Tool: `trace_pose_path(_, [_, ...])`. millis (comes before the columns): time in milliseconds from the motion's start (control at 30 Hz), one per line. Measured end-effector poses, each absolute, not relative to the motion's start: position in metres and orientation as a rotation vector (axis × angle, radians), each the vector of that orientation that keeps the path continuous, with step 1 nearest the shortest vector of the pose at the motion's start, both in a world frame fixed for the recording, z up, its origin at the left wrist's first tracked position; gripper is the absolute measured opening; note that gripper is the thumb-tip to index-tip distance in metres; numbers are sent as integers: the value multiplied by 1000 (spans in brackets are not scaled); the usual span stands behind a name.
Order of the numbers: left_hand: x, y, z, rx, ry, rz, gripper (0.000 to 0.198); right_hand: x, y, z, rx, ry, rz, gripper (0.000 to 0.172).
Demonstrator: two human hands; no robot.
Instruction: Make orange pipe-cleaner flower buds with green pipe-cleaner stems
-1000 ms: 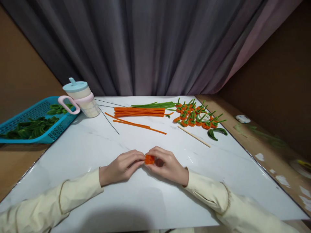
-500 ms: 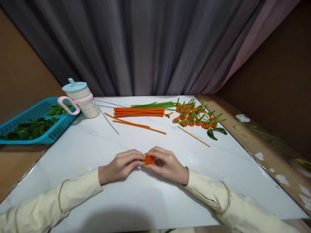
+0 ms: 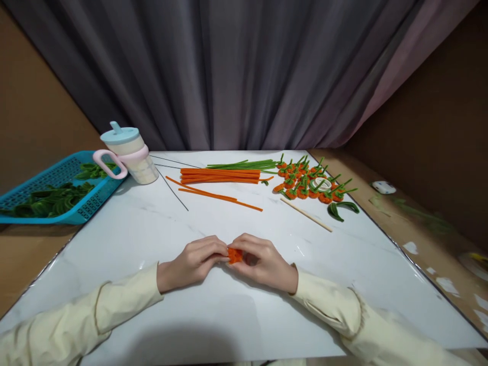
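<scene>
Orange chenille coil [image 3: 235, 254], small and fuzzy, pinched between both my hands at the front middle of the desk [image 3: 152, 229]. Left hand [image 3: 192, 264]: fingers curled in, thumb and fingertips closed on the coil's left side, heel resting on the desk. Right hand [image 3: 263, 262]: curled the same way, fingertips clamped over the coil's right side and top, hiding part of it. Cannot tell whether the coil itself touches the surface. Cream sleeves, both forearms lying flat.

Desk: white, marbled, glossy. At the far middle, a bundle of straight orange stems [image 3: 220, 175], with a bundle of green stems [image 3: 244, 164] just behind it. Two loose orange stems [image 3: 219, 195] lie slanted in front of the bundle, and a thin dark wire [image 3: 173, 189] lies to their left. At the far right, a heap of finished orange pieces with green stalks [image 3: 301, 185], a white tape roll [image 3: 323, 184] sitting among them. Near the heap, a wooden stick [image 3: 306, 214] lies on the diagonal, and a green leaf loop [image 3: 343, 208] lies at the desk's right edge. At the far left corner stands a cup with a blue lid and pink handle [image 3: 129, 152]. Beside it, off the desk's edge, a blue basket [image 3: 82, 211] holds green leaf shapes [image 3: 49, 199].

Room: grey pleated curtain [image 3: 229, 71] across the back, brown walls on either side, a brown surface to the right of the desk.
</scene>
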State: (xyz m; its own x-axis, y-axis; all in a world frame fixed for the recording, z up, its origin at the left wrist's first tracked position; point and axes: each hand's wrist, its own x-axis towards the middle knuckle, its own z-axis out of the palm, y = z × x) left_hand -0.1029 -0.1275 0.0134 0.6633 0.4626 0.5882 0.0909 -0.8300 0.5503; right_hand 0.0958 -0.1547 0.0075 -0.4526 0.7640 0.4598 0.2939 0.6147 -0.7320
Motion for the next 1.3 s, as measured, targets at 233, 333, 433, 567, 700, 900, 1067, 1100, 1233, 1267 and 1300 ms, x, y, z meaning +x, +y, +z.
trace_pose_path(233, [-103,-126,11,2436,384,1069,17,94,-156,10,-861,-2027,712,16])
trace_pose_path(333, [-103,-125,10,2423,350,1071,17,95,-157,9,-848,-2030,701,16])
trace_pose_path(433, [-103,-125,10,2418,341,1062,18,95,-156,9,-849,-2024,695,15])
trace_pose_path(567, [-104,-126,11,2444,356,1041,19,95,-156,10,-863,-2022,699,15])
trace_pose_path(700, [-104,-126,12,2448,360,1019,17,95,-156,11,-874,-2019,706,14])
trace_pose_path(900, [-103,-127,12,2457,337,1016,17,95,-157,8,-848,-2025,669,13])
trace_pose_path(1067, [-103,-128,12,2465,338,1018,17,94,-157,8,-846,-2039,645,12])
trace_pose_path(1100, [-103,-128,12,2466,340,1018,17,94,-157,8,-843,-2038,642,12])
trace_pose_path(1233, [-103,-128,12,2463,349,1020,16,94,-156,8,-848,-2020,658,11])
trace_pose_path(1267, [-103,-128,11,2460,357,1023,17,94,-156,8,-850,-2016,663,11])
trace_pose_path(1300, [-103,-128,11,2457,365,1028,17,94,-155,8,-855,-2012,666,11])
